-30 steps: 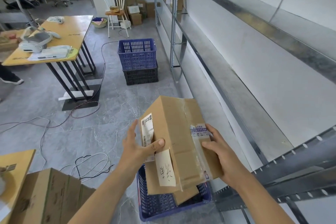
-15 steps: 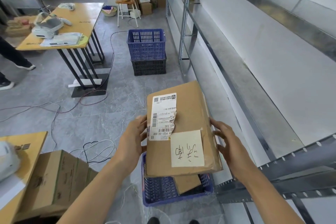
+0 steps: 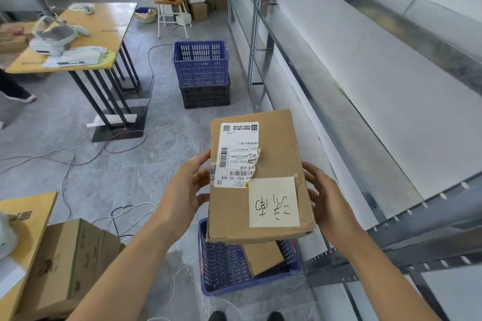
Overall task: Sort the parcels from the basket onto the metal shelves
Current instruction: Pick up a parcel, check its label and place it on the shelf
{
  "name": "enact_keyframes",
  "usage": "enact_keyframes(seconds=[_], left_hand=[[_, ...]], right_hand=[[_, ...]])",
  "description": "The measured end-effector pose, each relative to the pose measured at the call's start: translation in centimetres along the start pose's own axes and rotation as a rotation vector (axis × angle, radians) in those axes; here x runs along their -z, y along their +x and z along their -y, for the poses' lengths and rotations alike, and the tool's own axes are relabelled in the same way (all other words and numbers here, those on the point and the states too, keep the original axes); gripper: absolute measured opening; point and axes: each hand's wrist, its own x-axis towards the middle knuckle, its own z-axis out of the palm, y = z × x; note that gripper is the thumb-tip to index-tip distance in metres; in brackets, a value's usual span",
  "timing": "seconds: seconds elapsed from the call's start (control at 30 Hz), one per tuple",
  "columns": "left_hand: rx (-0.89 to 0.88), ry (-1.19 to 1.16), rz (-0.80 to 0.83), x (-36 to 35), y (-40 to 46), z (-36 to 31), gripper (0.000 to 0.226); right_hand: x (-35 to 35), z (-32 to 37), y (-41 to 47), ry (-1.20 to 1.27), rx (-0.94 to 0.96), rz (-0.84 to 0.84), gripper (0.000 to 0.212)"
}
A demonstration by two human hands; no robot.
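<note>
I hold a flat brown cardboard parcel (image 3: 276,154) level above the blue basket (image 3: 224,268) on the floor. Its top shows a torn white shipping label and a cream note with handwriting. My left hand (image 3: 185,190) grips the parcel's left edge and my right hand (image 3: 326,198) grips its right edge. A smaller cardboard parcel (image 3: 260,258) lies inside the basket, partly hidden under the held one. The metal shelves (image 3: 326,81) run along the wall on my right, with a bare grey shelf board beside the parcel.
A blue crate stacked on a black crate (image 3: 202,73) stands ahead by the shelf post. A wooden table (image 3: 99,34) with devices and papers is at left, cables trail across the floor, and a large carton (image 3: 67,266) sits at lower left. A white chair and boxes are at the back.
The parcel has been turned from tilted on edge to lying flat with its label side up, and both hands have shifted to its side edges. My view has moved slightly forward.
</note>
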Motion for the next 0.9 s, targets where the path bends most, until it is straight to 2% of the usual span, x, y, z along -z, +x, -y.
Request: enact_keyframes(seconds=[0.07, 0.33, 0.57, 0.77, 0.9], left_hand=[[-0.004, 0.027, 0.005, -0.1, -0.1, 0.0, 0.036], [0.027, 0.047, 0.023, 1.0, -0.5, 0.7, 0.049], [0.038, 0.011, 0.047, 1.4, -0.1, 1.9, 0.048], [0.26, -0.057, 0.237, 2.5, -0.6, 2.8, 0.052], [0.269, -0.107, 0.226, 2.4, -1.1, 3.1, 0.056]], right_hand=[[-0.2, -0.1, 0.0, 0.032, -0.008, 0.001, 0.035], [-0.3, -0.2, 0.3, 0.107, 0.03, 0.01, 0.045], [-0.5, -0.2, 0.5, 0.086, -0.005, 0.011, 0.046], [-0.9, -0.1, 0.6, 0.16, -0.034, -0.046, 0.054], [-0.7, 0.0, 0.6, 0.202, -0.03, -0.059, 0.057]])
